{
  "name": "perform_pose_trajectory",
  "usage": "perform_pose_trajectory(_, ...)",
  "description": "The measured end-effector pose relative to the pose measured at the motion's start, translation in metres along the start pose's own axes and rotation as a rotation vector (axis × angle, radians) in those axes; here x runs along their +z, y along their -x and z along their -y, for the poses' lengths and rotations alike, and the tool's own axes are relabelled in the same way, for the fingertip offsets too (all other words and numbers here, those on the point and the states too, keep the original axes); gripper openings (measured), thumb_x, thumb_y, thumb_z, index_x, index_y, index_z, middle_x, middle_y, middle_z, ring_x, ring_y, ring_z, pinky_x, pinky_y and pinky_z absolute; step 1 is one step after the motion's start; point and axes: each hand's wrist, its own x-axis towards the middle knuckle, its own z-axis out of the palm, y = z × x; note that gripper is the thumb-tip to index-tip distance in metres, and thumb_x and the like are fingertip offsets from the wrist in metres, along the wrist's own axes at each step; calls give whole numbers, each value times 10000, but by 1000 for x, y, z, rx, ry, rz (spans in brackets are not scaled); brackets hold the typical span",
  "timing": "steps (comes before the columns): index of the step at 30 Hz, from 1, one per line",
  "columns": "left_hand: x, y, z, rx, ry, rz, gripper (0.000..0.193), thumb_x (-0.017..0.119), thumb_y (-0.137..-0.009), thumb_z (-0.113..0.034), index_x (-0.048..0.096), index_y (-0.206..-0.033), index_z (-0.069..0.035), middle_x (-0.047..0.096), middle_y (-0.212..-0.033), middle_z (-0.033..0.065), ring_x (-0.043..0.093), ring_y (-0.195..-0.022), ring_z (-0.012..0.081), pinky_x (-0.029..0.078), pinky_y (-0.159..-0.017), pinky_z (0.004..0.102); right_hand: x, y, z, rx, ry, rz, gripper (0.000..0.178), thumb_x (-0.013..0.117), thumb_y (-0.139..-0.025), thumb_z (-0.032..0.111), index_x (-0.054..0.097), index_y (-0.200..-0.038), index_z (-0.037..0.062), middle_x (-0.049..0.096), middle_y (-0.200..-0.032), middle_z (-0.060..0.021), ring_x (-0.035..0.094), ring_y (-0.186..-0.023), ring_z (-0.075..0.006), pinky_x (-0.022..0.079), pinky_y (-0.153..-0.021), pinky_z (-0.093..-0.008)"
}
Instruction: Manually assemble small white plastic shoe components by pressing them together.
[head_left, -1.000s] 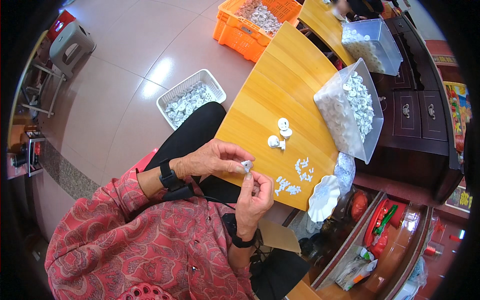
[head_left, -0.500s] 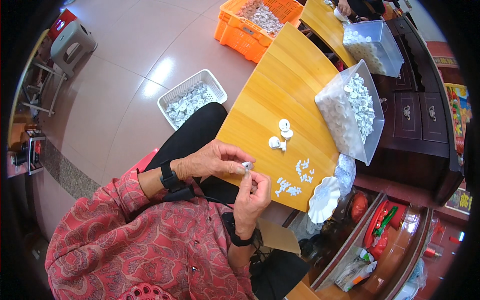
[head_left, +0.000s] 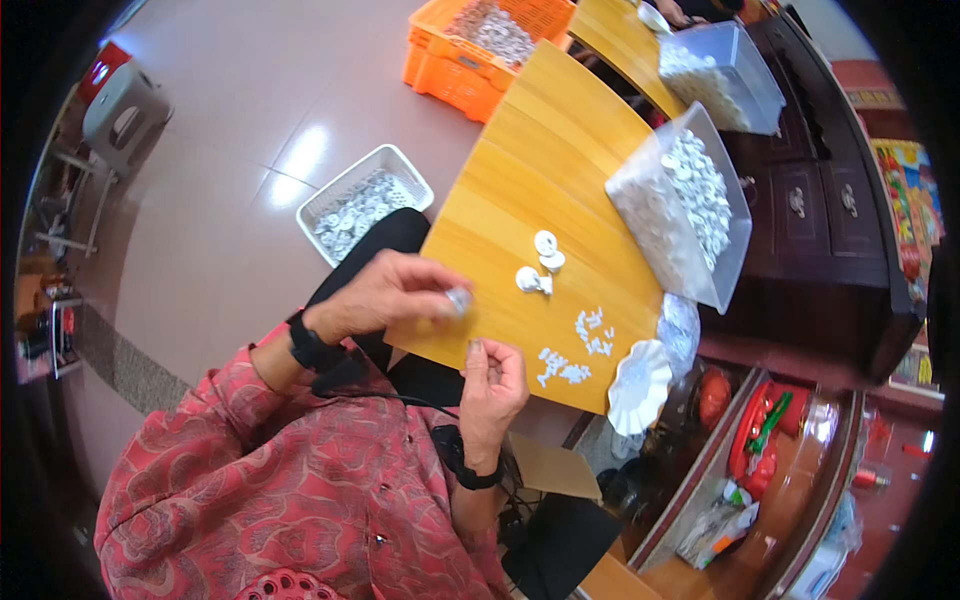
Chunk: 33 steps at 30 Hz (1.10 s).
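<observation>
Head view: left hand (head_left: pixel 392 297), thumb and fingers clamped on blurred part (head_left: pixel 459 301), over lower-left corner of table (head_left: pixel 500 210). Right hand (head_left: pixel 494 392) at table's lower edge, thumb and forefinger together; cannot tell whether on anything. Discs (head_left: pixel 528 279), pegs (head_left: pixel 574 373) on table.

The person's left forearm (head_left: pixel 275 362) slants inward, and the left hand (head_left: pixel 382 297) hangs over the near left corner of the counter (head_left: pixel 490 225), back upward, thumb and fingers drawn together in a pinch, the tips blurred. The right forearm (head_left: pixel 474 510) points away from the body; the right hand (head_left: pixel 493 388) is at the near edge, fingers curled, thumb close against them. The hands are apart.
</observation>
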Motion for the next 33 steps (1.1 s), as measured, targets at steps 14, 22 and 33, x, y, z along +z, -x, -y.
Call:
perform_pose_trajectory(14, -143, -20, 60, -173, -102, -785, 306, 725, -886, -145, 652, -1100, 61, 646, -826, 50, 565, -591, 87, 508, -548, 210, -60, -13, -37, -313, 778, -277, 188, 624, -889, 25, 653, -1074, 5, 579, -980, -159, 594, -909, -331, 503, -784, -423)
perform_pose_trajectory(22, -136, -26, 71, -108, -239, -820, 350, 728, -881, -184, 648, -1127, 52, 667, -892, 65, 623, -703, 116, 530, -608, 225, -62, -13, -43, -329, 697, -295, 253, 634, -858, 13, 671, -1107, 21, 574, -1014, -150, 578, -970, -339, 485, -848, -437)
perform_pose_trajectory(33, 4, -45, -1, 389, -802, -336, 180, 646, -879, -58, 671, -1030, 37, 655, -891, 107, 631, -744, 161, 503, -658, 277, -59, -10, -40, -362, 617, -283, 209, 634, -850, -22, 661, -1057, -7, 587, -1010, -161, 597, -958, -339, 500, -842, -424)
